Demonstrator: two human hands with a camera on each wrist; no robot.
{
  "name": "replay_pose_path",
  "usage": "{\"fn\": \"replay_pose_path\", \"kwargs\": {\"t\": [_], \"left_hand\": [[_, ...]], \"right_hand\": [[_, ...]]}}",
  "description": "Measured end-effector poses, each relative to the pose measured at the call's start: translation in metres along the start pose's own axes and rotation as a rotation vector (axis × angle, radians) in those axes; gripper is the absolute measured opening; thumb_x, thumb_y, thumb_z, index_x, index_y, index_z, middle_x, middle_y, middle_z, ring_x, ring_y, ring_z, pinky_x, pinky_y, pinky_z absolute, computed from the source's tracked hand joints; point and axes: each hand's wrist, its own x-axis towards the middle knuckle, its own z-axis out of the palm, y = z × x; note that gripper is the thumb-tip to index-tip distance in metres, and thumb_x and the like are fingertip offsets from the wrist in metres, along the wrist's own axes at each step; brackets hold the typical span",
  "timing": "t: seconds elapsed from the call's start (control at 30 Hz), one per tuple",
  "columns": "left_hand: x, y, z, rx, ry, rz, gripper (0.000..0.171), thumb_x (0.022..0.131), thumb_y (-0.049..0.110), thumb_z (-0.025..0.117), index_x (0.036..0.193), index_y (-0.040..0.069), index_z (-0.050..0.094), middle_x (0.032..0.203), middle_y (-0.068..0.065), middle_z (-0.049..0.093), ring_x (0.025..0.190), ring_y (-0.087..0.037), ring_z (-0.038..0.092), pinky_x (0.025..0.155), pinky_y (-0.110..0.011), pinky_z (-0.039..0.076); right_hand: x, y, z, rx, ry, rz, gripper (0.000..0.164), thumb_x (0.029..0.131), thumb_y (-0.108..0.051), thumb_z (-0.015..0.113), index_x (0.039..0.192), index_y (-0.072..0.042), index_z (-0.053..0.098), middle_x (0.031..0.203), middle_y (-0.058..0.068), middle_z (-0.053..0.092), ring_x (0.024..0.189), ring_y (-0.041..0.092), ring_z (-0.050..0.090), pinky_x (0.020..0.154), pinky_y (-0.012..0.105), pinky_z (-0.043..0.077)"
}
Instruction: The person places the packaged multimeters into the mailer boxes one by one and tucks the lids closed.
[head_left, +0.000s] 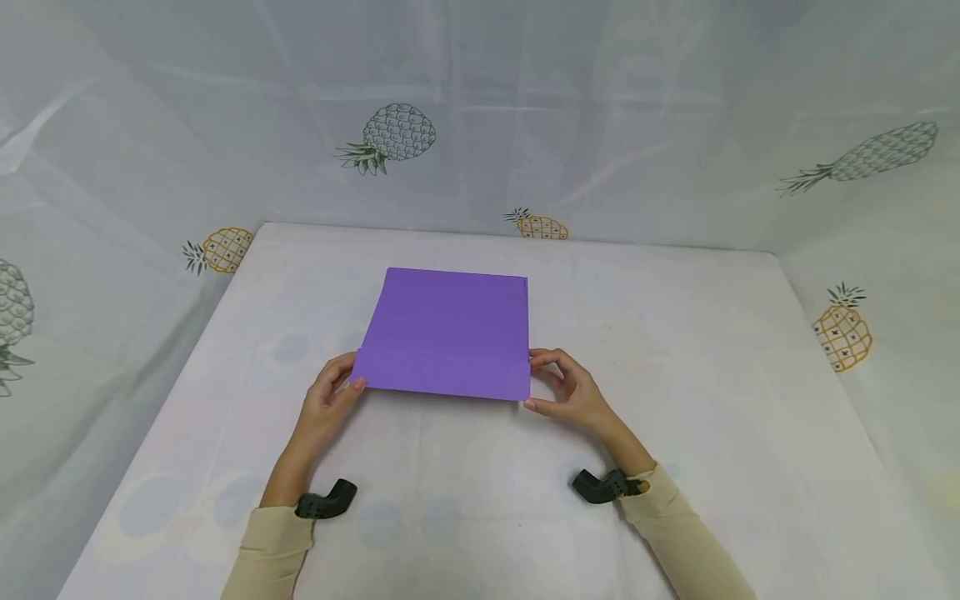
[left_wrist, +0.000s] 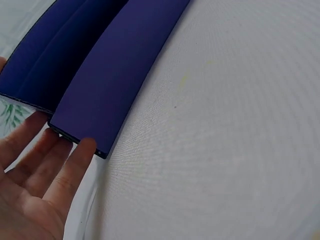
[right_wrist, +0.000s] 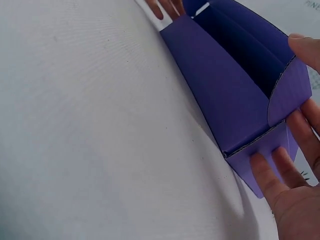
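A purple cardboard box (head_left: 450, 329) with a wide top panel and a front strip lies crosswise before me. My left hand (head_left: 330, 393) holds its left end, one fingertip at the near corner. The right hand (head_left: 573, 397) grips the right end, its digits spread around the near corner. In the right wrist view a rounded side flap (right_wrist: 290, 92) stands out beside the fingers of the right hand (right_wrist: 295, 195), and a dark gap shows between the long panels. From the left wrist, fingers of the left hand (left_wrist: 45, 170) touch the end of the long purple panel (left_wrist: 110, 75).
The box is over a white table (head_left: 675, 375) with a faint pattern. Hanging sheets printed with pineapples (head_left: 397, 133) surround the table at the back and sides. Dark wrist mounts (head_left: 327, 500) sit at both sleeve cuffs.
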Motion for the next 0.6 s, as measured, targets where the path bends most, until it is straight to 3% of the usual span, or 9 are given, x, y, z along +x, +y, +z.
{"fn": "replay_pose_path", "kwargs": {"t": [0.17, 0.4, 0.6], "left_hand": [[-0.0009, 0.0010, -0.0002, 0.009, -0.011, 0.003, 0.035, 0.093, -0.013, 0.051, 0.127, -0.020, 0.047, 0.129, -0.002, 0.050, 0.120, 0.000, 0.050, 0.101, -0.011, 0.039], [-0.0022, 0.0013, -0.0025, 0.031, -0.041, -0.015, 0.038, 0.091, -0.014, 0.051, 0.128, -0.019, 0.043, 0.125, 0.013, 0.052, 0.117, 0.004, 0.052, 0.091, -0.009, 0.046], [-0.0014, 0.0035, -0.0044, 0.014, -0.065, -0.027, 0.037, 0.091, -0.014, 0.053, 0.127, -0.018, 0.043, 0.124, 0.013, 0.054, 0.117, 0.003, 0.053, 0.089, -0.011, 0.048]], "right_hand": [[-0.0007, 0.0020, -0.0008, 0.014, -0.004, -0.004, 0.049, 0.073, 0.017, 0.074, 0.113, 0.018, 0.046, 0.132, 0.011, 0.048, 0.129, 0.016, 0.046, 0.107, 0.032, 0.043], [-0.0008, 0.0035, -0.0001, 0.087, -0.018, -0.024, 0.048, 0.075, 0.020, 0.070, 0.113, 0.022, 0.042, 0.132, 0.008, 0.048, 0.131, 0.016, 0.044, 0.109, 0.031, 0.040], [0.0002, 0.0017, -0.0006, 0.137, -0.014, -0.008, 0.050, 0.077, 0.015, 0.073, 0.113, 0.023, 0.040, 0.132, 0.006, 0.049, 0.132, 0.016, 0.044, 0.110, 0.031, 0.040]]}}
